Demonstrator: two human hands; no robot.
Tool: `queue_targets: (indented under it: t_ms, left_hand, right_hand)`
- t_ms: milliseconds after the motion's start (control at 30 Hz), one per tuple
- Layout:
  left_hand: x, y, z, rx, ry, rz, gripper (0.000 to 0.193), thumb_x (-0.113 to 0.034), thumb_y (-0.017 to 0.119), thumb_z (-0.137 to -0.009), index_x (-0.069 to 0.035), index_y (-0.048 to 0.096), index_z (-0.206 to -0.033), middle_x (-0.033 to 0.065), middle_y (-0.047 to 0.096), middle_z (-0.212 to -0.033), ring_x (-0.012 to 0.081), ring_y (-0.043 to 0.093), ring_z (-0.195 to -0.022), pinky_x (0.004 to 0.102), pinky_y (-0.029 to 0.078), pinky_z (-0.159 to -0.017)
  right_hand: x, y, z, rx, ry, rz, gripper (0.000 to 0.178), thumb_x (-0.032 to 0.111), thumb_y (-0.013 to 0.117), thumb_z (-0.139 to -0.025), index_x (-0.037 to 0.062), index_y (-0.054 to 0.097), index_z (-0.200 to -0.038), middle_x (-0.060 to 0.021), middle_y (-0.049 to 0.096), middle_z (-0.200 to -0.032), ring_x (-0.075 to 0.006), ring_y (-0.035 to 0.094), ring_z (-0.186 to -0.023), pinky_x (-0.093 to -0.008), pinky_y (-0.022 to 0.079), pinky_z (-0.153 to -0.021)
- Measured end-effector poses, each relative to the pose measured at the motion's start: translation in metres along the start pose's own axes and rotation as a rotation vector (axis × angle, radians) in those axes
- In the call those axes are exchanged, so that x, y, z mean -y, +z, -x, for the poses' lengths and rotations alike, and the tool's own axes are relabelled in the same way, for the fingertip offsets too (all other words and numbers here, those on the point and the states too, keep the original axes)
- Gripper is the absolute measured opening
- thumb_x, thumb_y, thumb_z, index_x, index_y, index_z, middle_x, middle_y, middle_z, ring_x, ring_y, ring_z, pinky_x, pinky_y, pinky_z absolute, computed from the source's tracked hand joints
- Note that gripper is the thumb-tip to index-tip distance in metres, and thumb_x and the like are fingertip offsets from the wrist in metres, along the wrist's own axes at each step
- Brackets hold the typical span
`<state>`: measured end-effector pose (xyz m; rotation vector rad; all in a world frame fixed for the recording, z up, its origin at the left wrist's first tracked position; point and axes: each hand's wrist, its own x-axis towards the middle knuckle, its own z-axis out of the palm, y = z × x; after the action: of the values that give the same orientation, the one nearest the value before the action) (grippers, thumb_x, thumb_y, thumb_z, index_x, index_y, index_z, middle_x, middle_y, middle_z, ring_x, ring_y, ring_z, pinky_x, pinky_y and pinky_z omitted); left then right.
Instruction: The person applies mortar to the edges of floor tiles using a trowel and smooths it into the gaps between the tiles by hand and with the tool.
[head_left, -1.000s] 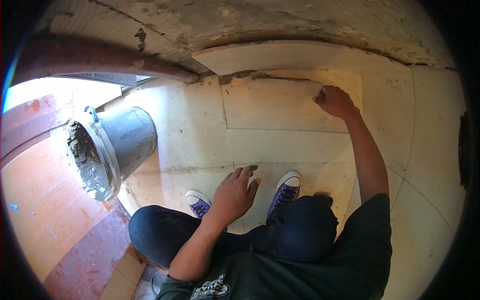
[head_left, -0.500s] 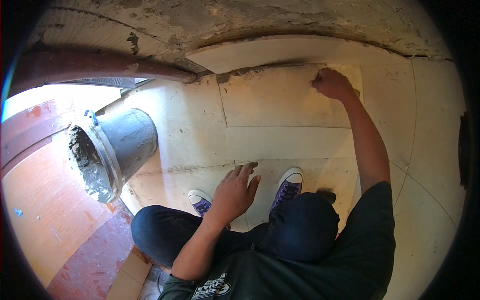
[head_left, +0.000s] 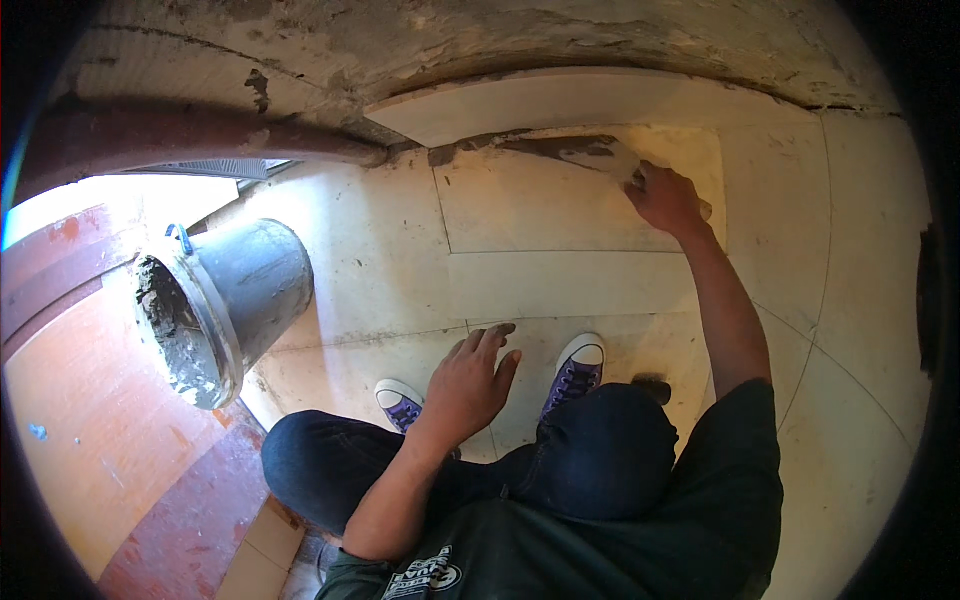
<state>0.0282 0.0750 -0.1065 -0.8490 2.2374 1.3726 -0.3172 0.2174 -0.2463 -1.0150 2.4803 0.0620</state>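
Observation:
My right hand point(head_left: 668, 200) is closed around the handle of a trowel point(head_left: 590, 152) at the far side of the floor. The trowel's long blade points left and lies just in front of a pale tile strip point(head_left: 600, 105) set along the foot of the wall. Dark mortar point(head_left: 455, 152) is smeared at the blade's left, by the joint between strip and floor tile. Held over my knees, my left hand point(head_left: 470, 385) has its fingers loosely apart and nothing in it.
A grey bucket point(head_left: 260, 275) lies on its side at the left, its inside caked with mortar. Behind it a reddish-brown pipe point(head_left: 220, 138) runs along the wall. Pale floor tiles point(head_left: 570, 285) spread around my purple shoes point(head_left: 575, 380). A small dark object point(head_left: 655, 390) sits beside my right knee.
My right hand has shifted slightly nearer to me and turned, so the trowel's blade now shows flat toward the left. The left hand and bucket stay put.

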Motion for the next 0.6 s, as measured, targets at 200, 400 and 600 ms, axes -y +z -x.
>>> queue_targets:
  t_ms: [200,400,600]
  left_hand:
    - [-0.004,-0.001,0.001,-0.004,-0.011,-0.011,0.035,-0.025,0.058,-0.101,-0.002,0.058,-0.128,0.0204,0.066,-0.116,0.0337,0.069,-0.095,0.0438,0.054,-0.085]
    - [-0.004,0.000,0.001,0.006,-0.012,-0.012,0.034,-0.024,0.059,-0.101,-0.002,0.059,-0.127,0.0203,0.066,-0.113,0.0339,0.069,-0.093,0.0440,0.053,-0.084]
    - [-0.004,0.000,0.002,0.004,-0.018,-0.002,0.034,-0.024,0.059,-0.101,-0.003,0.059,-0.127,0.0207,0.066,-0.113,0.0348,0.069,-0.094,0.0446,0.053,-0.085]
  right_hand:
    - [0.012,-0.002,-0.006,0.011,0.064,-0.035,0.043,0.042,0.062,-0.093,0.0022,0.064,-0.109,-0.0194,0.072,-0.098,-0.0379,0.070,-0.096,-0.0497,0.054,-0.083]
    - [-0.007,0.009,0.007,-0.013,0.075,-0.046,0.045,0.044,0.062,-0.094,0.0014,0.065,-0.111,-0.0190,0.073,-0.101,-0.0367,0.070,-0.098,-0.0485,0.054,-0.086]
    - [-0.018,-0.016,0.009,0.103,0.072,-0.093,0.049,0.047,0.065,-0.093,0.0004,0.068,-0.106,-0.0189,0.073,-0.099,-0.0356,0.070,-0.095,-0.0467,0.054,-0.084]
